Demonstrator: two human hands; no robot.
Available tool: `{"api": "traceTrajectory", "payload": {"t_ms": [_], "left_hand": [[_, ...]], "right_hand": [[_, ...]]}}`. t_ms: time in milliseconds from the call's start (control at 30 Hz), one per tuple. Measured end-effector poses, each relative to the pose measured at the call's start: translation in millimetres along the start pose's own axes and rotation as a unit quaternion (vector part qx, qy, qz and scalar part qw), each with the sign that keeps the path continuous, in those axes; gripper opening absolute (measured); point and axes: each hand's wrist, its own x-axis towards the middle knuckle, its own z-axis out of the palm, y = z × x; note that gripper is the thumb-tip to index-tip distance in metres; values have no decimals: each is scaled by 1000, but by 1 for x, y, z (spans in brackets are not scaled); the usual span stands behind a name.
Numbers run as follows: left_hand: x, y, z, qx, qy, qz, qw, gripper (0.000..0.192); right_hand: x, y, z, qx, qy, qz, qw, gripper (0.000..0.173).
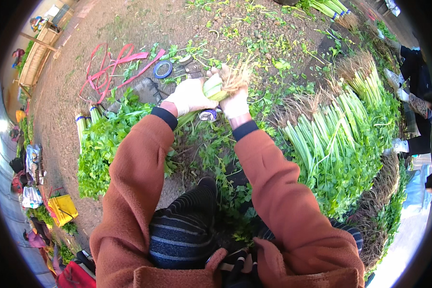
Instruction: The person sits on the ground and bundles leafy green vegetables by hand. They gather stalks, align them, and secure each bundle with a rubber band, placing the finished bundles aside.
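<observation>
Both my hands wear pale gloves and hold one bunch of celery in front of me, its roots pointing to the upper right. My left hand is closed around the stalks. My right hand grips the bunch at the root end, its fingers partly hidden behind the roots. Just below the stalks is a roll with a purple edge. A roll of blue tape lies on the soil beyond my left hand, beside a tangle of pink ribbon.
Bound celery bunches lie at the left. A long row of rooted celery lies at the right, with more tied bunches at the top. People's legs are at the right edge. A yellow crate stands at far left.
</observation>
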Motion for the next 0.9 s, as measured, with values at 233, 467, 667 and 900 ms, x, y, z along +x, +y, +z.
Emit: {"api": "traceTrajectory", "payload": {"t_ms": [233, 467, 667, 900], "left_hand": [[1, -3, 23, -27, 35, 38, 998, 102], [15, -3, 22, 0, 46, 18, 999, 74], [6, 2, 17, 15, 29, -16, 999, 77], [8, -8, 22, -20, 51, 23, 998, 74]], "right_hand": [[16, -6, -12, -80, -135, -28, 987, 70], [19, -32, -142, -434, 6, -133, 891, 54], [-34, -14, -81, -768, -82, 51, 634, 54], [-134, -12, -64, -335, -94, 36, 937, 56]]}}
